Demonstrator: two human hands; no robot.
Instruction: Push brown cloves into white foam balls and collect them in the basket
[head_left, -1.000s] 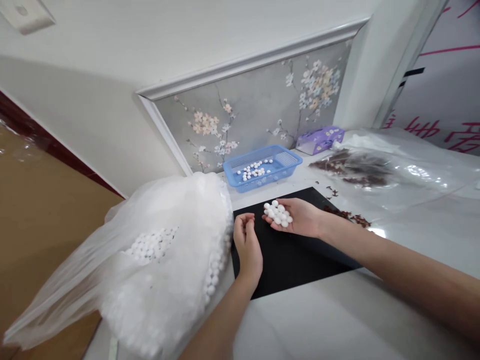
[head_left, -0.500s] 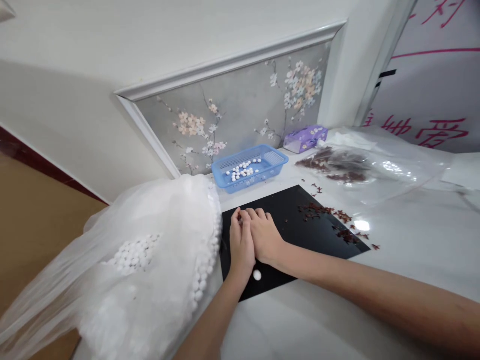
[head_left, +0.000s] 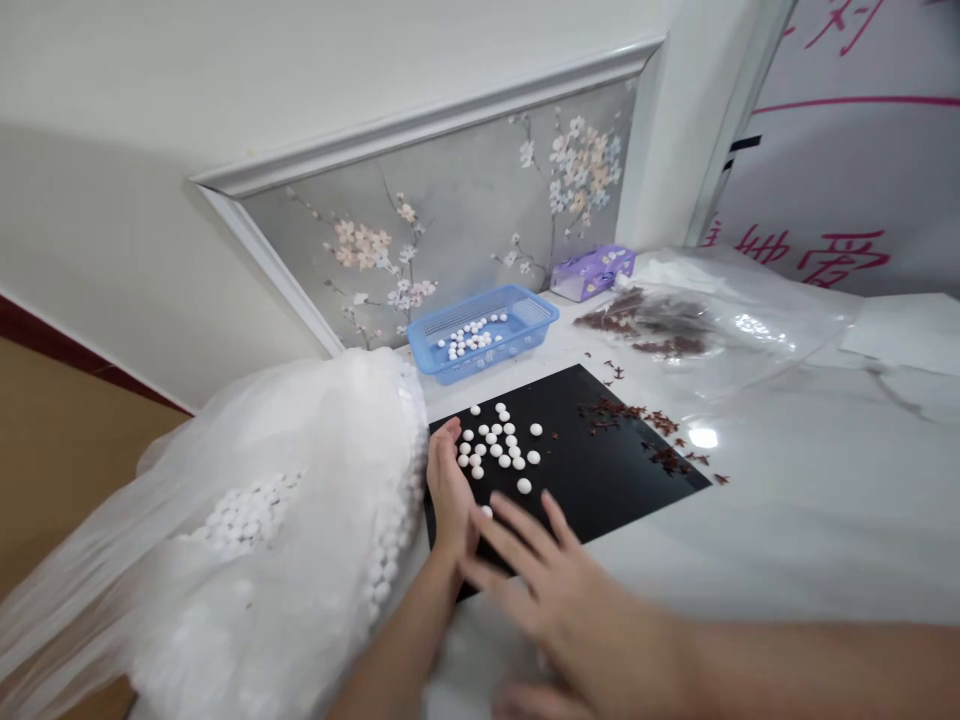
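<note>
Several small white balls (head_left: 496, 450) lie spread over the left part of a black mat (head_left: 600, 480). On edge at the mat's left side, my left hand (head_left: 452, 490) is open, its fingers stretched out beside the balls. My right hand (head_left: 547, 580), slightly blurred, is open with fingers spread, low over the mat's front edge. One white ball (head_left: 487, 512) shows just beyond its fingertips. Small dark brown clove-like pieces (head_left: 664, 458) are scattered over the mat's right part and the table beside it.
Behind the mat stands a blue basket (head_left: 484, 335) holding more white balls. A clear bag (head_left: 735, 330) of brown pieces and a purple tissue pack (head_left: 592, 272) lie at the back right. At left is a large white translucent bag (head_left: 300, 600) full of white balls.
My hands have parted, uncovering the white balls on the mat. My right hand has come back toward me with its fingers spread; my left hand stays at the left side.
</note>
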